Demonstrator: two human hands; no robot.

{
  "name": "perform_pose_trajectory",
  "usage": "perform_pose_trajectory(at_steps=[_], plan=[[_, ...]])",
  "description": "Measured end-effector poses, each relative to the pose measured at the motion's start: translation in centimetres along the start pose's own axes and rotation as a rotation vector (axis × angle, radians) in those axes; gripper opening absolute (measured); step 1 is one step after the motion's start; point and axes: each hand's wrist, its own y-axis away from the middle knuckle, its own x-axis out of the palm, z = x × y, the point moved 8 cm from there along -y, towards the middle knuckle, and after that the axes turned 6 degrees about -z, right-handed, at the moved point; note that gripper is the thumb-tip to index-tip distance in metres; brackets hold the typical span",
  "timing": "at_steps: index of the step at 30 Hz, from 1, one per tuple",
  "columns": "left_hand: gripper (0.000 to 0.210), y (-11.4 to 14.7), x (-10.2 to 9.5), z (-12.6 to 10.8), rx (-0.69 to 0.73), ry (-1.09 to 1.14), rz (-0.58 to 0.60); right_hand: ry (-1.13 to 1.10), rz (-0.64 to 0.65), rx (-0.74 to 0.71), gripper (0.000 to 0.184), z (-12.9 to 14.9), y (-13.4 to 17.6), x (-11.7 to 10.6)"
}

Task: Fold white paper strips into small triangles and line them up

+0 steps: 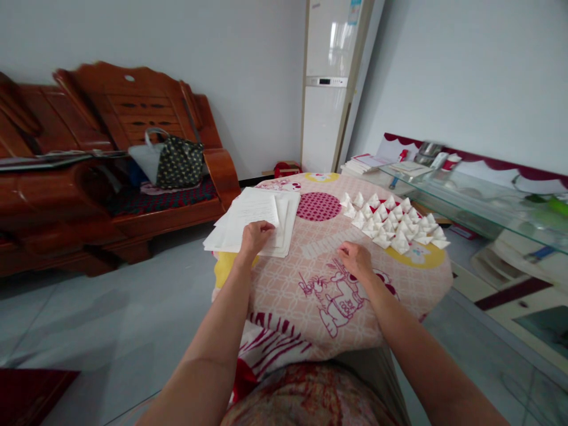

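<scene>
I see by soft, even, slightly dim light. A bright vertical glare streaks the air conditioner, and the bench gleams. The writing on my papers is too blurred to read; wide-angle distortion slants the glass shelf near the edge.

Left hand over paper stack; right hand near folded papers.
</scene>
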Motion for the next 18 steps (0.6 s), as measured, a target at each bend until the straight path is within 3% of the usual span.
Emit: perform_pose_trajectory(at_steps=[4, 6, 9, 12, 15, 17, 18], plan=[[0.022, 0.1, -1.4, 0.0, -0.060, 0.122, -0.053, -0.015, -0.004, 0.008, 0.022, -0.1, 0.0, 0.0], [0.022, 0.6, -1.2, -1.2, -0.088, 0.232, 0.037, -0.018, -0.002, 0.006, 0.022, -0.1, 0.0, 0.1], [0.035, 3.1, -1.1, -5.7, 0.007, 0.504, 0.203, -0.004, -0.002, 0.005, 0.022, 0.0, 0.0, 0.1], [0.046, 8.4, -1.5, -11.8, 0.162, 0.806, 0.488, 0.012, -0.006, -0.002, 0.022, 0.1, 0.0, 0.0], [0.055, 15.9, -3.5, -17.6, 0.416, 1.100, 0.929, 0.012, -0.002, -0.011, 0.022, 0.2, 0.1, -0.2], [0.058, 20.0, -5.6, -19.3, 0.553, 1.150, 1.098, 0.016, 0.004, -0.007, 0.022, 0.2, 0.2, -0.3], [0.058, 21.3, -6.5, -19.6, 0.579, 1.153, 1.123, 0.019, 0.008, -0.002, 0.022, 0.2, 0.2, -0.3]])
